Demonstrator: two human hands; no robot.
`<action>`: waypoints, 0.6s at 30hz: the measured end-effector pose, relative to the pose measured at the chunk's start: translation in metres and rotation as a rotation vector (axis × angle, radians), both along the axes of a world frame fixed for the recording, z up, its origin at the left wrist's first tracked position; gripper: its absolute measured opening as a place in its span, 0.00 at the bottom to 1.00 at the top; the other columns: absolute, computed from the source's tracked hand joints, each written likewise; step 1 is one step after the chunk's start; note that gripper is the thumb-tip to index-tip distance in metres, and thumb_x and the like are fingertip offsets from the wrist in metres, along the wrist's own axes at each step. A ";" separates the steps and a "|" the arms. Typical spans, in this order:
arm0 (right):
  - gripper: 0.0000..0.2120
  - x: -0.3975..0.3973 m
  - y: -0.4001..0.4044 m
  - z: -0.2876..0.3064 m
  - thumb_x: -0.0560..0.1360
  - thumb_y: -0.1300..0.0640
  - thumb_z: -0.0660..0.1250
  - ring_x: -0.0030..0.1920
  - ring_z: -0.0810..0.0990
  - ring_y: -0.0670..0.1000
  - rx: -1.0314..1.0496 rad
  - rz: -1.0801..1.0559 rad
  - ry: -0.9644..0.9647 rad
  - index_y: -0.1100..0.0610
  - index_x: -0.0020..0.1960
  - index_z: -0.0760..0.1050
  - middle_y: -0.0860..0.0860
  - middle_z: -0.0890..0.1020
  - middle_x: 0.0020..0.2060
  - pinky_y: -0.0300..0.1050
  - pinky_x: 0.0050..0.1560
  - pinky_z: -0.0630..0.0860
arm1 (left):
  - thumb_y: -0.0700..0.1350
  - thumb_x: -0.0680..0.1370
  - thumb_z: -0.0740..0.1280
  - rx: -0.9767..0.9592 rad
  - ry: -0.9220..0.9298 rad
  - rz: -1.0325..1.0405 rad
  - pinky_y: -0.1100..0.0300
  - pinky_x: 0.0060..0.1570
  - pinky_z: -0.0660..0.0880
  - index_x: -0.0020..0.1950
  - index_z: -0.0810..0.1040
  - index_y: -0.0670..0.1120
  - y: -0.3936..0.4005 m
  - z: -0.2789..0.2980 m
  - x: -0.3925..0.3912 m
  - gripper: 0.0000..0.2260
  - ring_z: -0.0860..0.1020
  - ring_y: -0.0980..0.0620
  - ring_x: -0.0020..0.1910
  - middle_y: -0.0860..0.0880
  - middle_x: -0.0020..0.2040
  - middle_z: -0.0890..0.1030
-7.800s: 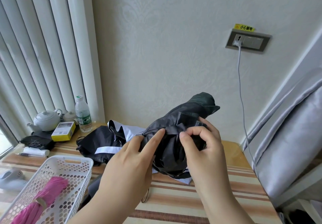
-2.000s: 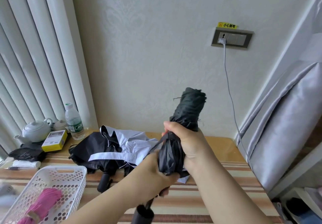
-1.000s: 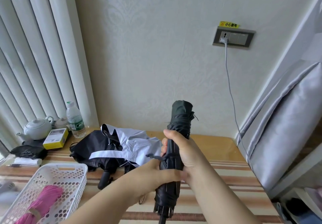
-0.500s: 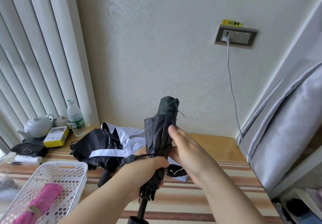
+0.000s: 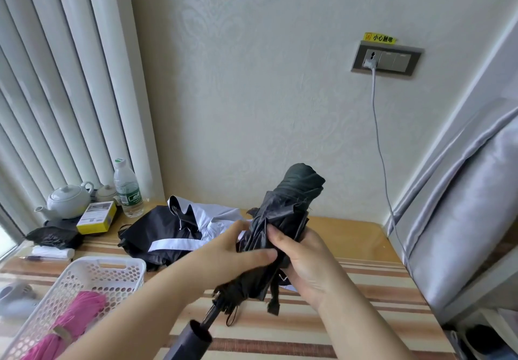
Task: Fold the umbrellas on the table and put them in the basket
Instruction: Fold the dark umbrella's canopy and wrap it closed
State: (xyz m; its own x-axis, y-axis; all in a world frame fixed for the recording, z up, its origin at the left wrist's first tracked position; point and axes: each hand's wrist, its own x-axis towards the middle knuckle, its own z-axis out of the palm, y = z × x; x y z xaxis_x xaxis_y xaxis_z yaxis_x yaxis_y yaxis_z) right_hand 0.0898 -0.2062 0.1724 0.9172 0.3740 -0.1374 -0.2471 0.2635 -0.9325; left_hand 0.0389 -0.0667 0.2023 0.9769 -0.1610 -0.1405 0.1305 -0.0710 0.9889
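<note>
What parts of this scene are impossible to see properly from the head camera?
- Black umbrella: its middle is covered by the left hand and right hand; whether its strap is fastened cannot be told.
- Pink umbrella in the basket: cut off by the bottom edge.
- Black-and-white umbrella: partly behind the hands.
- Bottle label: too small to read.

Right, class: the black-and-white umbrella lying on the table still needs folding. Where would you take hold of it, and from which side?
Grip the black-and-white umbrella by its bunched canopy at the near edge, coming from above and the front. It lies flat and loose on the table; its handle is not visible. Both hands, left hand and right hand, are busy gripping the black umbrella.
</note>
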 end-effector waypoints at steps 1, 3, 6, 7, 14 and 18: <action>0.17 -0.002 0.000 0.003 0.68 0.57 0.70 0.51 0.84 0.57 -0.002 0.038 -0.009 0.63 0.55 0.79 0.59 0.85 0.50 0.48 0.48 0.81 | 0.45 0.73 0.73 -0.044 0.006 0.002 0.61 0.46 0.78 0.50 0.75 0.48 -0.002 0.002 0.000 0.09 0.81 0.57 0.39 0.55 0.39 0.83; 0.18 -0.003 -0.001 0.007 0.68 0.53 0.69 0.51 0.84 0.54 -0.030 0.079 -0.024 0.61 0.55 0.79 0.57 0.85 0.50 0.46 0.50 0.81 | 0.38 0.78 0.65 -0.081 0.028 -0.010 0.68 0.39 0.77 0.45 0.76 0.51 0.001 -0.004 0.005 0.07 0.81 0.61 0.35 0.57 0.34 0.83; 0.11 -0.004 -0.009 0.013 0.77 0.56 0.65 0.49 0.84 0.50 -0.122 0.180 -0.038 0.58 0.57 0.77 0.52 0.85 0.49 0.44 0.47 0.81 | 0.38 0.78 0.65 -0.026 0.002 0.039 0.59 0.50 0.78 0.49 0.77 0.49 0.004 -0.006 0.005 0.06 0.82 0.54 0.43 0.49 0.44 0.84; 0.08 -0.004 -0.013 0.014 0.79 0.60 0.63 0.46 0.84 0.50 -0.144 0.235 -0.023 0.58 0.56 0.77 0.52 0.85 0.47 0.43 0.42 0.80 | 0.39 0.77 0.66 -0.029 0.021 0.044 0.55 0.53 0.78 0.52 0.77 0.48 0.007 -0.004 0.005 0.05 0.82 0.49 0.47 0.45 0.48 0.84; 0.05 -0.006 -0.017 0.006 0.77 0.66 0.66 0.27 0.71 0.46 -0.383 0.205 -0.078 0.60 0.47 0.80 0.53 0.83 0.34 0.36 0.29 0.66 | 0.42 0.67 0.72 -0.228 0.161 0.074 0.63 0.34 0.79 0.48 0.77 0.53 0.031 -0.001 0.004 0.12 0.84 0.51 0.39 0.48 0.41 0.86; 0.08 -0.001 -0.029 0.014 0.78 0.60 0.67 0.26 0.69 0.45 -0.670 0.046 -0.255 0.56 0.40 0.78 0.48 0.82 0.29 0.41 0.31 0.67 | 0.48 0.55 0.82 -0.195 0.172 0.082 0.66 0.29 0.77 0.49 0.74 0.53 0.039 0.008 0.001 0.27 0.84 0.54 0.36 0.52 0.37 0.85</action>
